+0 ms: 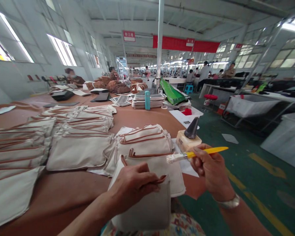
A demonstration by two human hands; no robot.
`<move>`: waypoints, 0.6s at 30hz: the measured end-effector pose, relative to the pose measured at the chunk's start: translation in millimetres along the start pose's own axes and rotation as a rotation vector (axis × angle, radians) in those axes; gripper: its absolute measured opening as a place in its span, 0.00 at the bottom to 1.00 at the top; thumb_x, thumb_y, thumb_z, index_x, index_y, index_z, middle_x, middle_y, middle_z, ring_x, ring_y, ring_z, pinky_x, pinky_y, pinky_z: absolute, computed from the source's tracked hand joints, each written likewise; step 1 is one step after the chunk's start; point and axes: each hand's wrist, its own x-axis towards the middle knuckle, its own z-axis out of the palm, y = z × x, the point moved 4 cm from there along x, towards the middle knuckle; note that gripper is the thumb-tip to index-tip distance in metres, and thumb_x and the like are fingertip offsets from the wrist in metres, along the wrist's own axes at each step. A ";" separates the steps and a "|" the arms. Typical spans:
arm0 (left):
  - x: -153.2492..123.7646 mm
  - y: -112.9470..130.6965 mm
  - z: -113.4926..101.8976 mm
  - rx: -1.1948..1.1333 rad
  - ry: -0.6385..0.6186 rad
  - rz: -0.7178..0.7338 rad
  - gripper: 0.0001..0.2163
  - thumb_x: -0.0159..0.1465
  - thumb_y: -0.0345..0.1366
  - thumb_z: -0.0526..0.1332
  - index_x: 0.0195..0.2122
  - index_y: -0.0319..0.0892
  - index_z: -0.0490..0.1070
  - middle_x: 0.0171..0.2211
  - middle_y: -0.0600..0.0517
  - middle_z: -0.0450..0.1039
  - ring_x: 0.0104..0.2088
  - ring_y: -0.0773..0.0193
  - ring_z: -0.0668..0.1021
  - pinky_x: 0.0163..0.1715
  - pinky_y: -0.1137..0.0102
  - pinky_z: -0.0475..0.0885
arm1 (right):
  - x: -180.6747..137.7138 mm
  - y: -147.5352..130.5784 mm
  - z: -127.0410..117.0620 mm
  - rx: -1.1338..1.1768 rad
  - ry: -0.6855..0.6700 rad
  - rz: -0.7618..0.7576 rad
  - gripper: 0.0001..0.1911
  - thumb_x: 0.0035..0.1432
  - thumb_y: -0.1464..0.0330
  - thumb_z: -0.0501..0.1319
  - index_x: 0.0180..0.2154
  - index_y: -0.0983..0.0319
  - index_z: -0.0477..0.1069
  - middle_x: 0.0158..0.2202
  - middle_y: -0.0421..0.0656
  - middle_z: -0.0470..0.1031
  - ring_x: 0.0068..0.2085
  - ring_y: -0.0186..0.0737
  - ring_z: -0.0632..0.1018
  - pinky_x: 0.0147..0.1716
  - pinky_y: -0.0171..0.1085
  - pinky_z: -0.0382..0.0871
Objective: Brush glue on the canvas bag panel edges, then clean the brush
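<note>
My left hand presses down on a cream canvas bag piece with brown trim, fingers closed over its upper edge near the table's front edge. My right hand pinches a yellow-handled brush, its white bristles pointing left above the bag piece. Just beyond the brush a dark cone stands on a pale wooden block. Another trimmed canvas bag lies behind the held piece.
Stacks of canvas pieces cover the brown table to the left. A teal bottle, grey trays and a green sheet sit farther back. Other people work at distant tables. A green floor aisle runs along the right.
</note>
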 end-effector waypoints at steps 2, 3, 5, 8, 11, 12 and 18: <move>-1.8 12.2 -4.4 0.165 0.035 0.113 0.10 0.67 0.44 0.57 0.40 0.50 0.76 0.29 0.55 0.67 0.26 0.70 0.68 0.26 0.72 0.56 | -5.3 -2.4 4.1 0.048 -0.066 0.058 0.11 0.58 0.65 0.65 0.29 0.60 0.65 0.15 0.31 0.60 0.14 0.24 0.58 0.13 0.27 0.47; -1.9 17.3 -6.5 0.235 0.055 0.162 0.10 0.67 0.45 0.57 0.39 0.49 0.76 0.28 0.55 0.67 0.25 0.70 0.67 0.25 0.71 0.54 | -8.7 -3.5 6.9 0.065 -0.096 0.091 0.10 0.57 0.66 0.65 0.30 0.60 0.65 0.15 0.31 0.59 0.14 0.24 0.57 0.13 0.27 0.46; -1.1 23.8 -10.6 0.329 0.094 0.214 0.12 0.67 0.46 0.57 0.34 0.48 0.76 0.25 0.56 0.66 0.22 0.70 0.65 0.23 0.70 0.53 | -15.8 -6.9 11.7 0.073 -0.159 0.150 0.09 0.57 0.66 0.65 0.30 0.60 0.66 0.15 0.31 0.59 0.14 0.24 0.56 0.13 0.27 0.44; -0.7 25.3 -14.6 0.358 0.111 0.198 0.14 0.67 0.48 0.57 0.31 0.46 0.75 0.25 0.56 0.66 0.22 0.71 0.65 0.23 0.70 0.53 | -23.5 -17.2 13.4 0.055 -0.272 0.206 0.09 0.57 0.66 0.65 0.30 0.61 0.67 0.14 0.31 0.58 0.15 0.24 0.55 0.14 0.27 0.43; -3.0 22.2 -13.8 0.316 0.075 0.163 0.13 0.67 0.47 0.56 0.32 0.47 0.76 0.26 0.55 0.67 0.24 0.70 0.67 0.25 0.70 0.54 | -22.8 -27.9 7.5 0.055 -0.263 0.176 0.09 0.56 0.66 0.66 0.29 0.61 0.67 0.14 0.31 0.57 0.15 0.23 0.54 0.14 0.26 0.43; -3.6 21.1 -12.8 0.299 0.060 0.158 0.13 0.67 0.46 0.56 0.33 0.47 0.76 0.27 0.55 0.68 0.24 0.70 0.68 0.25 0.70 0.55 | -21.2 -29.1 5.2 0.058 -0.218 0.149 0.09 0.55 0.66 0.66 0.29 0.61 0.67 0.14 0.31 0.57 0.15 0.24 0.54 0.14 0.26 0.42; 15.0 18.2 -21.0 0.220 0.018 0.161 0.17 0.65 0.50 0.57 0.30 0.46 0.77 0.26 0.52 0.69 0.25 0.68 0.69 0.26 0.70 0.58 | -23.1 -15.4 8.2 0.051 -0.161 0.233 0.11 0.53 0.64 0.68 0.30 0.61 0.68 0.14 0.32 0.58 0.15 0.24 0.55 0.13 0.26 0.43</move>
